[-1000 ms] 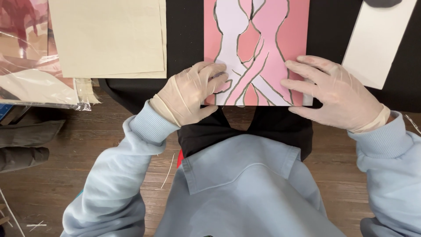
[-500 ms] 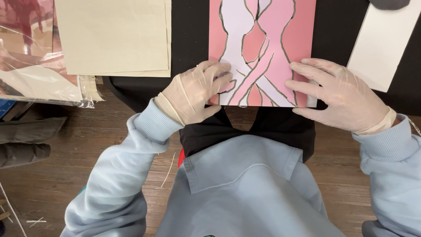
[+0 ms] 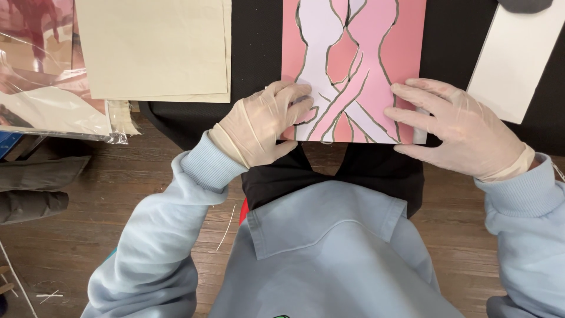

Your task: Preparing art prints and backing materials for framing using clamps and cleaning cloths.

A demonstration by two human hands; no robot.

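The left hand [image 3: 265, 126], gloved, lies on the lower left corner of the pink card [image 3: 353, 70], its grip released, fingers [image 3: 297, 94] curled lightly and pressing down on the cut paper strips. The right hand [image 3: 459, 129], also gloved, rests flat on the card's lower right corner, its grip likewise released, fingers spread and pointing left. The card lies at the near edge of the black worktop [image 3: 256, 65], straight in front of the person, and carries pale lilac and pink strips [image 3: 347, 100] that cross over one another like a braid. To the left on the worktop lies a stack of beige sheets [image 3: 153, 47]; further left, clear plastic wrap [image 3: 41, 88]. To the right lies a white sheet [image 3: 518, 65], tilted. Below is a wooden floor [image 3: 88, 235].
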